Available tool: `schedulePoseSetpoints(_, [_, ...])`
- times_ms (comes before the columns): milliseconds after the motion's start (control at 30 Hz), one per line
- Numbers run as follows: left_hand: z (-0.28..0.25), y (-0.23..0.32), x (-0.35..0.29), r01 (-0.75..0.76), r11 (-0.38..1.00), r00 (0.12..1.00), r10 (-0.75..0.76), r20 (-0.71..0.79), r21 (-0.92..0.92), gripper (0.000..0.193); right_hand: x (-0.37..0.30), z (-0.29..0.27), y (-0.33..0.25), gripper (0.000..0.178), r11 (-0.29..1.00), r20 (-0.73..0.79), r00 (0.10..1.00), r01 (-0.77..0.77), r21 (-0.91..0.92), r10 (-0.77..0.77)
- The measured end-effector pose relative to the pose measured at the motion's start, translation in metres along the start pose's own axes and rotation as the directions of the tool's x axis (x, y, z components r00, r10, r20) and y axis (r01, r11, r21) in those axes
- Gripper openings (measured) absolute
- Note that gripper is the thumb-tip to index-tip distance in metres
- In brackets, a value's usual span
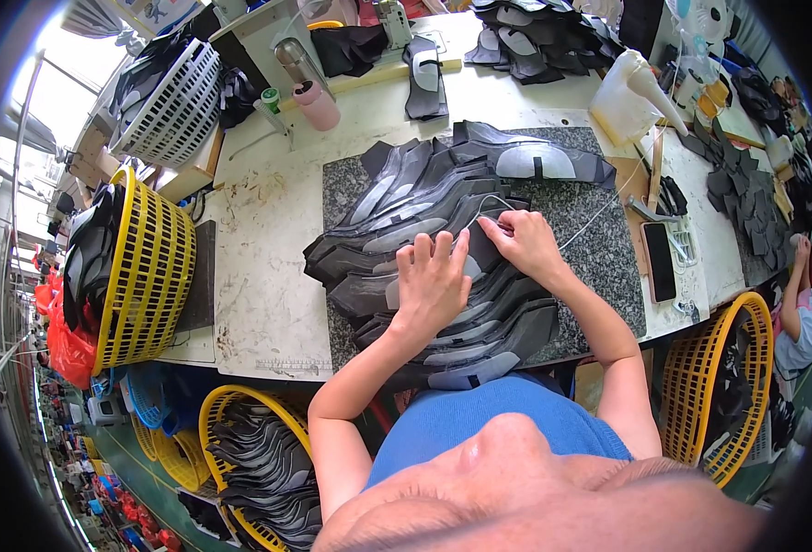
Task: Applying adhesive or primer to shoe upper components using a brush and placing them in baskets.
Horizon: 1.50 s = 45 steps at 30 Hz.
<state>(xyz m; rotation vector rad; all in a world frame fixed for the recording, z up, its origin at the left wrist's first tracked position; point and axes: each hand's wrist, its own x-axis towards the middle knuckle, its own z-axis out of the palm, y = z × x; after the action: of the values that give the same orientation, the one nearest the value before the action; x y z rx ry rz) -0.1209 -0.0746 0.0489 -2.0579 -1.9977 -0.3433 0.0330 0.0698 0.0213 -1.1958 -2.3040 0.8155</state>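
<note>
Overlapping dark grey and black cut pieces (392, 204), shaped like shoe uppers with paler grey patches, lie in rows on a speckled stone slab (599, 276). My left hand (432, 287) rests on the middle of these rows, its fingers spread and stretched forward. Just right of it, my right hand (526, 243) has its fingers curled and its thumb reaching toward the left index finger. What lies in its fingertips is too small to make out. A thin pale line (487, 197) arcs over the pieces above both hands. One piece with a light grey patch (535, 162) lies at the slab's far edge.
Yellow baskets (153, 276) of dark pieces stand left, below and right (691, 396) of the table. A white basket (171, 106) sits far left. A pink bottle (316, 106), a white jug (629, 97), a phone (659, 261) and a hammer (650, 210) surround the slab. Another person (800, 317) is at far right.
</note>
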Motion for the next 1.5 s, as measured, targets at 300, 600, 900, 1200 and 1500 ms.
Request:
schedulePoseSetpoints(300, [0.001,-0.001,-0.001,-0.006,1.0,1.0,0.006,0.006,-0.006,0.063,0.006,0.006,-0.003,0.056,1.0,-0.056,0.998,0.017,-0.01,-0.018])
schedulePoseSetpoints(600, [-0.001,0.002,0.002,-0.014,1.0,0.999,0.014,0.036,-0.009,0.064,0.01,0.008,0.013,0.052,0.959,-0.069,0.991,0.129,0.251,-0.115])
schedulePoseSetpoints(900, [0.006,0.007,0.019,0.007,1.0,1.0,-0.007,0.015,-0.028,0.061,-0.01,-0.028,0.058,0.033,0.964,-0.31,0.948,0.145,0.224,-0.07])
schedulePoseSetpoints(1200, [-0.004,0.009,0.008,-0.075,0.954,0.98,0.016,-0.199,-0.289,0.037,-0.039,-0.03,0.078,0.021,0.996,-0.137,0.99,-0.024,0.084,0.035])
schedulePoseSetpoints(1500, [-0.038,0.012,-0.019,-0.011,0.433,0.998,0.062,0.017,-0.902,0.079,-0.083,-0.053,-0.01,0.022,0.927,-0.181,0.91,0.372,-0.035,-0.372])
